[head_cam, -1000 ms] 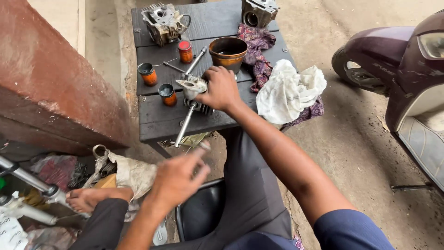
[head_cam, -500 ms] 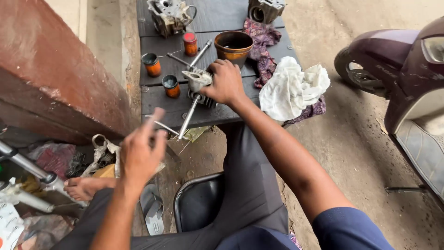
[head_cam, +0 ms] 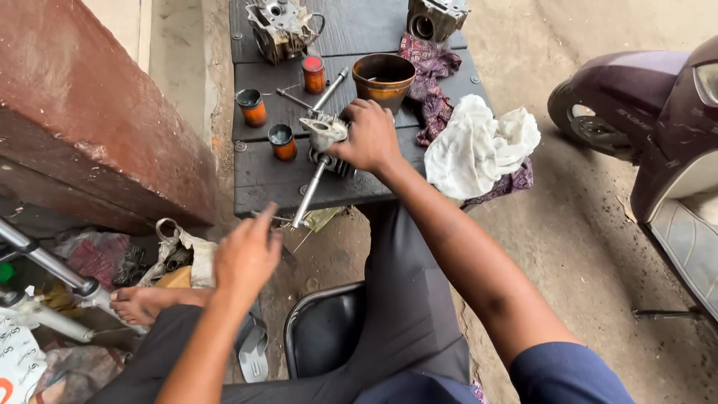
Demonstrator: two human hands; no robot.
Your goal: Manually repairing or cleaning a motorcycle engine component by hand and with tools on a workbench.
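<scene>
Grey metal fills my right hand point(head_cam: 370, 137), just above the middle of the frame: my fingers are wrapped over a small finned engine part point(head_cam: 326, 135) that rests on the dark wooden bench point(head_cam: 262, 176), with a long steel rod point(head_cam: 310, 193) running through it toward the bench's near edge. My left hand point(head_cam: 247, 254) hovers lower left of centre, fingers loosely spread and holding nothing. Three small orange pots point(head_cam: 283, 142) stand left of the part, a brown bowl point(head_cam: 383, 77) just behind it, and a white rag point(head_cam: 479, 146) to the right.
</scene>
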